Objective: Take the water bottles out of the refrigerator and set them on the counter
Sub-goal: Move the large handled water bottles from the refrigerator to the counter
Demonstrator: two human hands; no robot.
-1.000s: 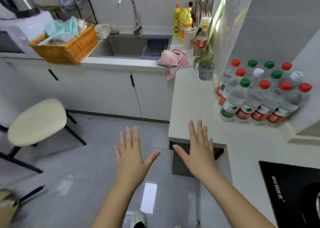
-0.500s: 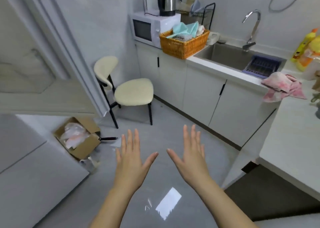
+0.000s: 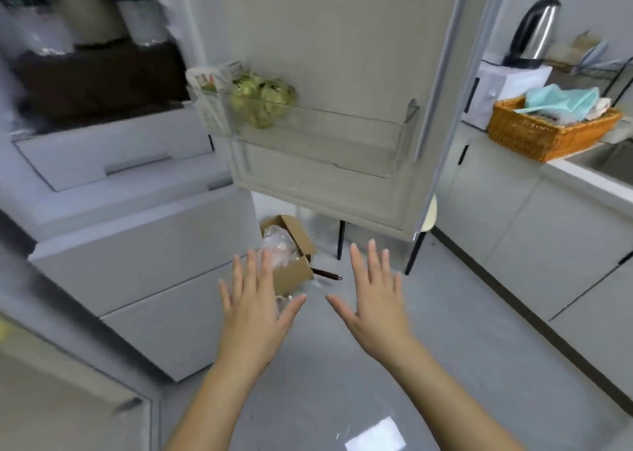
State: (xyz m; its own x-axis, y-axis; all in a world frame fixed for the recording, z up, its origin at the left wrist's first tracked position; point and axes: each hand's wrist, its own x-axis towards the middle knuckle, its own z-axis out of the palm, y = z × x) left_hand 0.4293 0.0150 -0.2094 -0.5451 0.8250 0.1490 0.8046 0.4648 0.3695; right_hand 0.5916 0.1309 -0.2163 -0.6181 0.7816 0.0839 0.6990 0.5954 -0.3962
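The refrigerator [image 3: 144,245] stands open at the left. On its shelf at the top left I see the lower halves of two water bottles [image 3: 144,15] with green labels, blurred. Its open door [image 3: 342,73] hangs in the middle, with a clear door bin [image 3: 308,128] that holds a bag of green produce. My left hand [image 3: 255,305] and my right hand [image 3: 373,296] float side by side over the floor, palms down, fingers spread, holding nothing, well below the bottles.
A cardboard box [image 3: 291,262] with plastic inside sits on the floor just beyond my hands, beside stool legs. At the right run the counter [image 3: 582,179] and white cabinets, with an orange wicker basket [image 3: 548,131], a microwave and a kettle [image 3: 532,32].
My view has swung left, from the counter with the bottles, past the sink and stool, to the open refrigerator. Both hands stay empty and spread in front of me.
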